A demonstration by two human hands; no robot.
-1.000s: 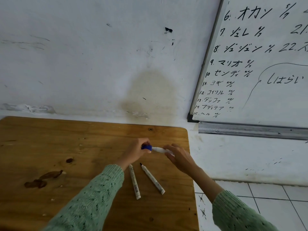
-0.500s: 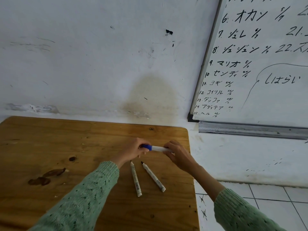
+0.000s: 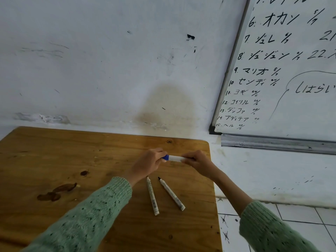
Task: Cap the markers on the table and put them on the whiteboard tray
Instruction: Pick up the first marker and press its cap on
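Note:
Both my hands hold one white marker [image 3: 176,158] level above the wooden table [image 3: 54,160]. My left hand [image 3: 147,163] pinches its blue cap [image 3: 165,157] at the left end. My right hand [image 3: 198,163] grips the barrel's right end. Two more white markers lie on the table nearer to me. The left marker [image 3: 152,195] points away from me, and its tip is too small to judge. The right marker [image 3: 171,194] shows a bare black tip. The grey whiteboard tray [image 3: 276,143] runs along the wall at the right, under the whiteboard [image 3: 291,70].
The table's right edge ends just beyond my right hand, with white floor tiles [image 3: 300,215] below. The stained white wall [image 3: 109,70] stands directly behind the table. Dark stains [image 3: 54,192] mark the wood at the left.
The two hands have stayed together on the marker with the blue cap at its left end. The view has shifted slightly. The two markers on the table have not moved.

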